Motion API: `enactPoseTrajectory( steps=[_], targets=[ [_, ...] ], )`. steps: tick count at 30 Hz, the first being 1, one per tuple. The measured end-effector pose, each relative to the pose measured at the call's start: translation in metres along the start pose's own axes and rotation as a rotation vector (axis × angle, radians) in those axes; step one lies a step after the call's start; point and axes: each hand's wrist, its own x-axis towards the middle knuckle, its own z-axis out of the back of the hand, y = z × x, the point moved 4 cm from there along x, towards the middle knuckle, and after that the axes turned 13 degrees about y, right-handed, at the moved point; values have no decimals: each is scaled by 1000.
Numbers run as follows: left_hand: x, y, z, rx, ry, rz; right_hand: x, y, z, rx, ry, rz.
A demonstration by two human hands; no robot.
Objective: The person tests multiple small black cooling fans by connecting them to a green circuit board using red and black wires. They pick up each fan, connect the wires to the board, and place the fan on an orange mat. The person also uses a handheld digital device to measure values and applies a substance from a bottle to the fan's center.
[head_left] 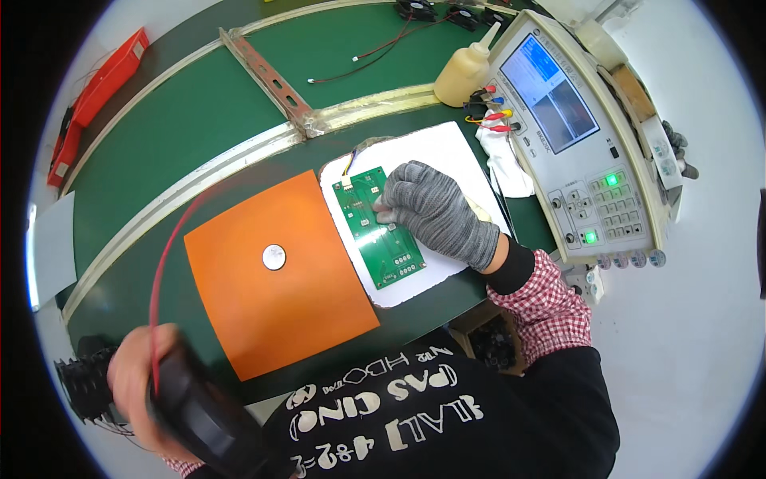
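My right hand (439, 211), in a grey knit glove, rests over a green circuit board (391, 251). Its fingertips are pinched together against the board's upper part, and what they grip there is hidden. The board lies on a white pad (447, 148), with a short bundle of coloured wires (349, 164) plugged in at its top. At the lower left, my bare left hand (140, 375) is smeared by motion. Its fingers curl around a blurred black object (203, 411), from which a red wire (163, 263) arcs upward. An orange mat (279, 319) carrying a round silvery disc (274, 257) lies between the hands.
A test instrument (570, 160) with a lit screen stands at right, a squeeze bottle (463, 76) beside it. Several black fans (416, 9) lie at the far edge. A slotted metal bar (267, 76) crosses the green table. Red bins (100, 100) stand far left; black parts (84, 379) sit lower left.
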Motion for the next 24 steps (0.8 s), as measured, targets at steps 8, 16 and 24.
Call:
enactPoseTrajectory(
  steps=[8,16,24],
  targets=[
    [146,0,-45,401,-119,-400,-5,13,8,-71,-83,1],
    [38,33,63,667,166,59,-86,-33,56,-309,-63,-441],
    [-122,110,255,642,77,736,-75,-21,44,-100,64,-738]
  ],
)
